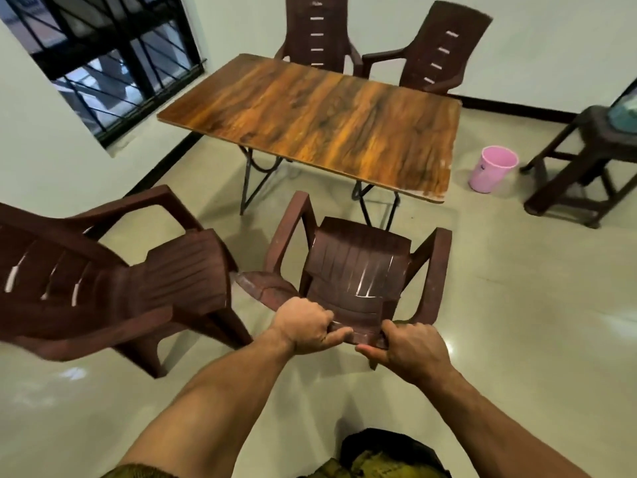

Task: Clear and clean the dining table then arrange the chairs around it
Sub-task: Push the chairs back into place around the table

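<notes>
Left hand (303, 327) and right hand (408, 350) both grip the chair (358, 270) backrest top, chair facing the bench (310, 122) near edge.

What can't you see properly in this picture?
All in the head view:
- The bluish thing on the stool: cut off by the right edge.
- Seats of the far-left chair and far-right chair: hidden behind the table.
- The near-left chair: blurred, cut by the left edge.
- Mark on the pink bucket: too small to read.
- Top rim of the held chair: covered by the left hand and right hand.
</notes>
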